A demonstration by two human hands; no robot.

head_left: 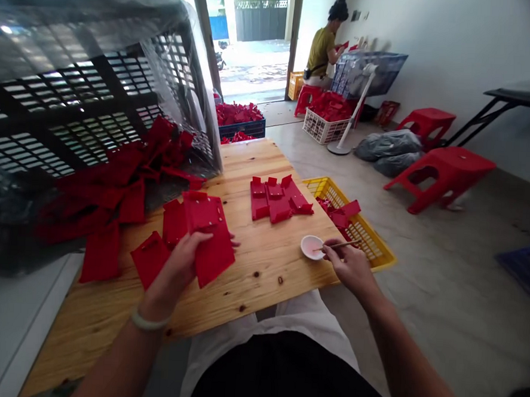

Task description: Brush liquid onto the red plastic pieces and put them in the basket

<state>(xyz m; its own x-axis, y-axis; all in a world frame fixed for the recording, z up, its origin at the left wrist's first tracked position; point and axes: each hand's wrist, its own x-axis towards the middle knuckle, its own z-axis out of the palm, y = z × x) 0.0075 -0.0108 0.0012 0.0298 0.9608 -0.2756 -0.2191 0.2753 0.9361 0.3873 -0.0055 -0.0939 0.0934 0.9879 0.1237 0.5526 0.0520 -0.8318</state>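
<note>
Tilted black crate [68, 99] of red cutouts [127, 178]

Daylight floods through the open doorway [255, 60] at the far end, and the yard beyond burns nearly white. The room is evenly bright, with only soft, faint shadows. Glare streaks the plastic liner [77, 37] of the tilted crate, and the pine counter [259, 288] has a mild sheen. Wide-angle distortion bows the frame's edges, bending the folding table [513, 100]. The left hand [182, 265], right hand [348, 266] and red fabric pieces [209, 231] show no motion blur.
</note>
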